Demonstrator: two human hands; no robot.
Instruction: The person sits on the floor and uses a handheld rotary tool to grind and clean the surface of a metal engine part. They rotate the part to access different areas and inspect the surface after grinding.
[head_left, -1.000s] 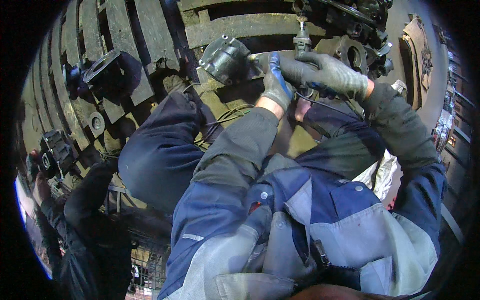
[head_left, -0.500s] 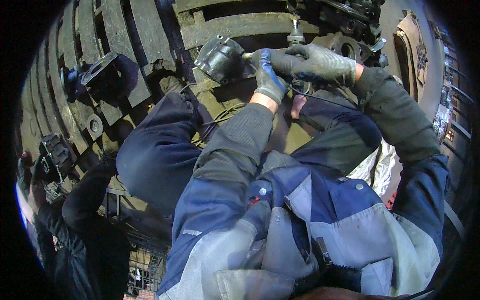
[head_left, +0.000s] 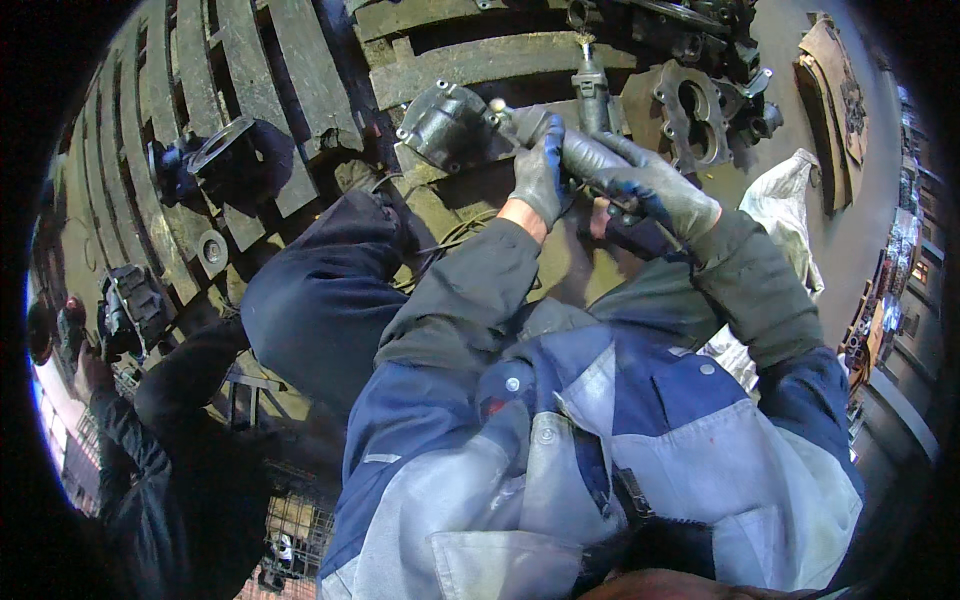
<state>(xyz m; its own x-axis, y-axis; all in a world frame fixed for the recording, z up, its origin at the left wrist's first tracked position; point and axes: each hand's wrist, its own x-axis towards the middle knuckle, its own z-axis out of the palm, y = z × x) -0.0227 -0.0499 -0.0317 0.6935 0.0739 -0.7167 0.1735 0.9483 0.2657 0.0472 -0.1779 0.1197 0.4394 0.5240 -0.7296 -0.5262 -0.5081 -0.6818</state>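
Note:
Both of my gloved hands are closed around a grey cylindrical power tool (head_left: 588,156). My left hand (head_left: 541,180) grips it near its front, and my right hand (head_left: 665,192) wraps the rear part. The tool's small round tip is beside a dark cast metal housing (head_left: 447,126) on the pallet; I cannot tell whether they touch. Just beyond the hands stands a second grey tool (head_left: 590,88) with a frayed wire brush at its end. A flat metal bracket with large holes (head_left: 697,120) rests to the right of it.
Wooden pallets (head_left: 500,70) carry more dark metal parts (head_left: 690,30). A ring-shaped housing (head_left: 222,147) sits at left. Black cable (head_left: 455,238) lies between my legs. Another person's dark sleeve (head_left: 135,450) is at lower left. A white sack (head_left: 785,205) and cardboard (head_left: 835,90) are at right.
The tool has tilted, its rear end dropping toward me. My right hand has moved down and slightly left with it, while my left hand stays near the front. The view has shifted slightly.

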